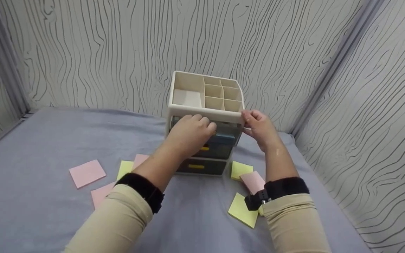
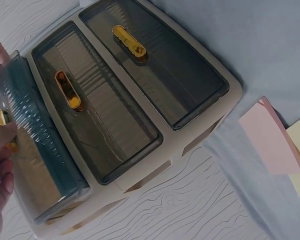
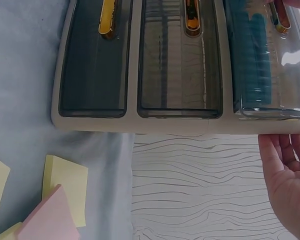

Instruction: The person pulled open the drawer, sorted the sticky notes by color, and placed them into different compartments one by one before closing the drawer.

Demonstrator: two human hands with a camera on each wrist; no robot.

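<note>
A cream desktop drawer organizer [image 1: 206, 111] stands upright, with an open compartmented top and three dark see-through drawers. My left hand [image 1: 191, 134] pinches the yellow handle [image 2: 2, 116] of the top drawer [image 2: 60, 172], as the left wrist view shows. That drawer juts a little from the frame, and something teal shows through it. On the organizer's upper right corner, my right hand [image 1: 261, 129] grips the side edge with curled fingers. The middle drawer [image 2: 97, 105] and bottom drawer [image 2: 162, 65] look closed, each with its own yellow handle.
Pink sticky-note pads [image 1: 87, 173] and a yellow pad [image 1: 124, 168] lie to the left, partly behind my left arm. More yellow pads [image 1: 243, 211] and a pink pad [image 1: 252, 181] lie at right. A wood-patterned wall [image 1: 118, 52] rises behind the grey cloth [image 1: 47, 140].
</note>
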